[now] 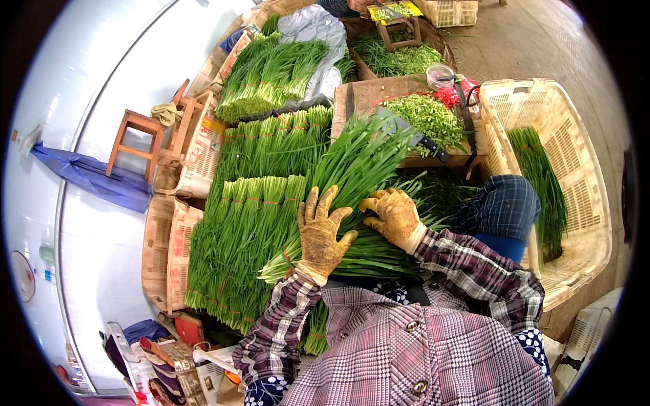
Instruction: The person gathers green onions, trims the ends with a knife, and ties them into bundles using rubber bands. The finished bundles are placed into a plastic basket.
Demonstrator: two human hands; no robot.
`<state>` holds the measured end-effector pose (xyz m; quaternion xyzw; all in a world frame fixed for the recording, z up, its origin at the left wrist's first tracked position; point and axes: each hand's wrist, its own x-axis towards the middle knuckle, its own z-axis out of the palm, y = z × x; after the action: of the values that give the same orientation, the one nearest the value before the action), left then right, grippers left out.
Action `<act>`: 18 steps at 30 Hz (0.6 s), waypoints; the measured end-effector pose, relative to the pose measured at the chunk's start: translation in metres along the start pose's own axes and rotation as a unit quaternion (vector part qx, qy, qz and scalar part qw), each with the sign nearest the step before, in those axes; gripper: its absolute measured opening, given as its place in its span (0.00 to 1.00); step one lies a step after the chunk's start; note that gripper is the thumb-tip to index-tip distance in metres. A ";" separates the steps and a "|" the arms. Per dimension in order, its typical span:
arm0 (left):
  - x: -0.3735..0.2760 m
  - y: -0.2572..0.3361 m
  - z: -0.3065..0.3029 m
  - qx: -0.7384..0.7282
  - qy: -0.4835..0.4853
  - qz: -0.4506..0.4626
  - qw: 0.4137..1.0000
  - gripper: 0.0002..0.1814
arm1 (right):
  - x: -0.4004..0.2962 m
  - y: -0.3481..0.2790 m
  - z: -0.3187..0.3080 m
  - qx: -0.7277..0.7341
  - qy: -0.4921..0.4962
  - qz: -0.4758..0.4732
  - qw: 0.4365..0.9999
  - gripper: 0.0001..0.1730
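Note:
My left hand (323, 231), in a soiled yellow glove, lies with spread fingers on a bundle of green garlic chives (350, 167) before me. Over the right side of the same leaves is my right hand (393, 215), also gloved, its fingers bent and apart. The bundle's pale stem ends (277, 266), with a red tie, show beside my left wrist. Rows of tied chive bunches (264, 208) lie to the left. Beyond the leaf tips, a cleaver (429, 144) with a black handle rests on a wooden table (368, 94) beside a pile of cut stem ends (426, 119).
A plastic crate (584, 203) holding chives stands to the right. More crates (185, 248) and wooden stools (134, 132) are at the left by the wall. A round clear tub (440, 77) is on the table. At the far side, a small stool (398, 33) stands among trimmings, near another person.

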<state>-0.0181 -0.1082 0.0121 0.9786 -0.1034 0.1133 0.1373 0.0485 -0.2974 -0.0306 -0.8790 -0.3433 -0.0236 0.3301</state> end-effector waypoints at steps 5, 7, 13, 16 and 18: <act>-0.001 -0.001 -0.003 -0.031 0.014 0.042 0.999 0.15 | 0.002 0.004 0.009 -0.007 -0.016 0.013 1.000 0.20; -0.002 -0.002 -0.002 -0.031 0.016 0.050 0.998 0.12 | 0.002 0.002 0.008 -0.002 -0.021 0.021 1.000 0.20; -0.001 -0.004 0.001 0.001 0.007 0.047 0.999 0.09 | -0.006 -0.003 0.005 0.050 0.067 0.010 0.996 0.17; -0.002 -0.005 0.001 0.014 -0.002 0.044 0.999 0.11 | -0.011 -0.004 0.005 0.043 0.113 0.003 0.993 0.16; -0.001 -0.003 0.002 0.019 -0.007 0.040 0.999 0.12 | -0.010 -0.002 0.007 0.039 0.121 -0.004 0.992 0.14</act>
<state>-0.0181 -0.1054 0.0096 0.9768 -0.1415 0.1143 0.1130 0.0382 -0.2977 -0.0374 -0.8548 -0.3050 -0.1179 0.4030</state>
